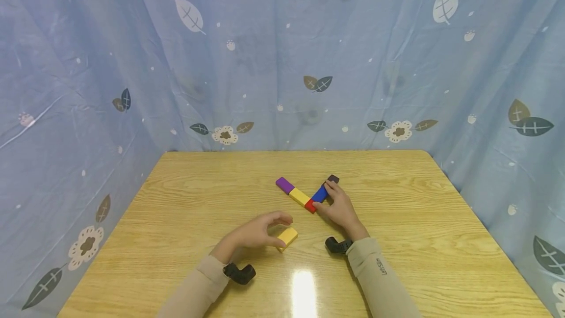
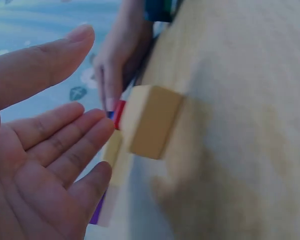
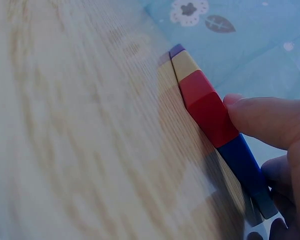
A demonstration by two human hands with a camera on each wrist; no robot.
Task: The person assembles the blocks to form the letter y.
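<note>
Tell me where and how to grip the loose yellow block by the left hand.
Pinch the loose yellow block mid-length, probably across its long sides, from the left: it is narrower across than long, and the left hand opens toward it from that side.

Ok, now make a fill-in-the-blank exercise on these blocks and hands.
The loose block nearest the left hand is ____.
The thumb of the right hand touches the ____ block.
The row's yellow block lies between the red block and the ____ one.
Between the red block and the dark end block lies a ____ block.

Missing words: yellow; red; purple; blue.
</note>
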